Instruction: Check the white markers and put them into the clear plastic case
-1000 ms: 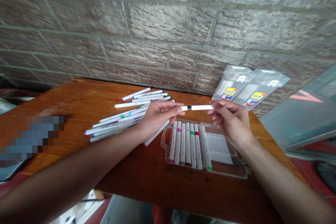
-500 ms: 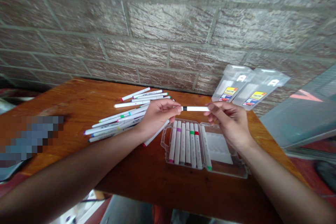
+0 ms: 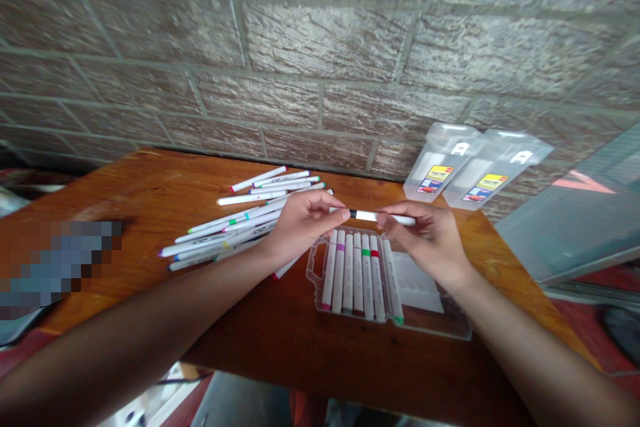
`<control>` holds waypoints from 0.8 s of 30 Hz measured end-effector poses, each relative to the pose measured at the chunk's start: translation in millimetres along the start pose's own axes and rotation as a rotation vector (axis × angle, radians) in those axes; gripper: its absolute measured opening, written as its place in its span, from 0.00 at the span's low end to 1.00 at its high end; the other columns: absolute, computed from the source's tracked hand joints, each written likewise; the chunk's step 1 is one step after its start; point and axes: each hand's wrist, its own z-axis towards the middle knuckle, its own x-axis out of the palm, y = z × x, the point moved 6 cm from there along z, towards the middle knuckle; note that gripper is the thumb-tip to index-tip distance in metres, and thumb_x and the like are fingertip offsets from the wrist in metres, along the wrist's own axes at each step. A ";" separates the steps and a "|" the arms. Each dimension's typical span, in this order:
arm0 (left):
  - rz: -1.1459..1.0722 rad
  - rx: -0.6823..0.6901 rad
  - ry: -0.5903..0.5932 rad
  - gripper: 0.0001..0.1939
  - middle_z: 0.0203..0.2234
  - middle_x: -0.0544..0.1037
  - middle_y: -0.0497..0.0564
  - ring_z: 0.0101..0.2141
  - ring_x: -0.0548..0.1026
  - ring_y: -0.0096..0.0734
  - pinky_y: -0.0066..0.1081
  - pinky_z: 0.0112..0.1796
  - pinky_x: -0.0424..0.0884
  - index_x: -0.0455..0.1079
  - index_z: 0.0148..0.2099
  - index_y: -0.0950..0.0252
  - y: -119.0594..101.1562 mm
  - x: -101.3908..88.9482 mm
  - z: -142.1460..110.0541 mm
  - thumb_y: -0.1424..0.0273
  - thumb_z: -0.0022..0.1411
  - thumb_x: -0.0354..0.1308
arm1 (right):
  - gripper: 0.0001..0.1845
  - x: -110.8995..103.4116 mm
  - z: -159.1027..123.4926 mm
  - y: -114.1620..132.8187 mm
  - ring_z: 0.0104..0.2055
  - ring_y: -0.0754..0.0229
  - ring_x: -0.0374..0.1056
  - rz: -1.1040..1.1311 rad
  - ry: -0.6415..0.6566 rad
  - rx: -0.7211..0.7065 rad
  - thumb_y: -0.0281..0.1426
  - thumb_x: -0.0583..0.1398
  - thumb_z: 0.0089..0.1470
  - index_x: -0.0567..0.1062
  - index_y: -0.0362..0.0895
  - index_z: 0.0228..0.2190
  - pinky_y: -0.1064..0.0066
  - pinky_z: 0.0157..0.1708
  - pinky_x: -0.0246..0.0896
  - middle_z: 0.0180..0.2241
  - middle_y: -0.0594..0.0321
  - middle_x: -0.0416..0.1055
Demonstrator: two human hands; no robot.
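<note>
A white marker with a dark band [image 3: 367, 216] is held level between my two hands, above the far edge of an open clear plastic case [image 3: 314, 273]. My left hand [image 3: 305, 219] pinches its left end, which the fingers hide. My right hand [image 3: 425, 233] closes thumb and fingers round the barrel, and the right tip pokes out past the thumb. Inside the case, a row of white markers [image 3: 357, 277] lies side by side, some with purple, green or red bands. One green-tipped marker [image 3: 393, 283] rests by the hinge, next to a white paper sheet [image 3: 415, 280].
Left of the case, a loose heap of white markers [image 3: 215, 240] lies on the wooden table [image 3: 240, 333]. Two clear containers with labels [image 3: 470, 170] stand at the back right near the brick wall [image 3: 320, 33]. A blurred-out flat object [image 3: 55, 273] is at the left.
My right hand has shifted left and slightly down along the marker, so its right end now shows beyond my thumb. The marker tilts slightly. My left hand has barely moved.
</note>
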 end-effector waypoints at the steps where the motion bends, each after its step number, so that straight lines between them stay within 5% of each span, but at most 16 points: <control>1: 0.015 0.003 0.010 0.14 0.21 0.76 0.46 0.20 0.71 0.23 0.24 0.22 0.65 0.78 0.36 0.67 -0.1 0.7 -0.3 0.61 0.57 0.72 | 0.05 1.2 -1.0 1.6 0.27 0.60 0.78 -0.040 0.009 -0.027 0.34 0.72 0.55 0.87 0.46 0.34 0.72 0.26 0.73 0.30 0.61 0.84; 9: 0.148 0.105 0.073 0.10 0.25 0.80 0.50 0.23 0.73 0.24 0.24 0.24 0.66 0.78 0.35 0.67 -3.8 8.6 -6.5 0.65 0.59 0.71 | 0.09 10.5 -9.6 9.0 0.29 0.56 0.79 -0.306 0.109 -0.150 0.38 0.70 0.59 0.85 0.46 0.33 0.69 0.29 0.73 0.30 0.60 0.85; 24: 0.341 0.209 0.151 0.07 0.31 0.85 0.52 0.27 0.76 0.28 0.26 0.28 0.66 0.83 0.39 0.67 -9.6 16.9 -14.2 0.69 0.63 0.66 | 0.12 16.2 -11.4 8.5 0.26 0.59 0.75 -0.342 0.170 -0.150 0.37 0.67 0.62 0.84 0.45 0.29 0.70 0.27 0.66 0.27 0.62 0.82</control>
